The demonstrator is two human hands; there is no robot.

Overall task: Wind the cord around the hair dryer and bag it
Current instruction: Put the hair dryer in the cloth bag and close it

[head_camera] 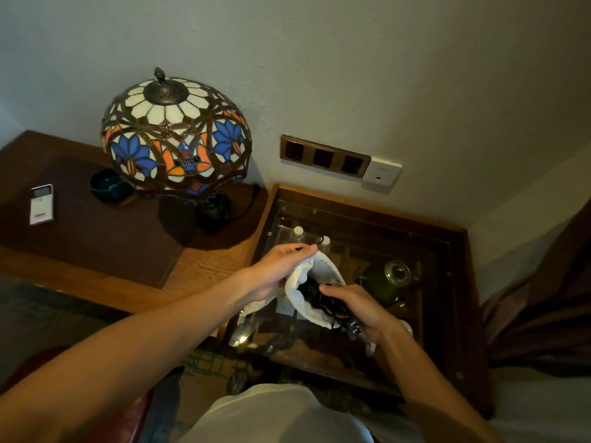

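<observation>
Bag: white cloth bag [323, 276] held up over the glass-topped cabinet [460, 282], mouth open toward the camera
Left hand: left hand [281, 270] has its fingers closed on the top edge of the bag, pulling the opening up and wide
Right hand: right hand [355, 310] is wrapped around the hair dryer [315, 294], which is black and sits partway inside the bag mouth
Cord: black cord [332, 310] looks bunched up against the dryer under the fingers, can't really tell how neat the winding is
Plug: plug [353, 327] pokes out below the right hand, outside the bag
Desk side: stained-glass lamp [176, 132] on the wooden desk [208, 266], white remote [41, 204] well off to the left
Wall: row of sockets [324, 156] above the cabinet
Under the glass: two bottle caps [299, 231] and a dark kettle [391, 278], pretty dim down there
</observation>
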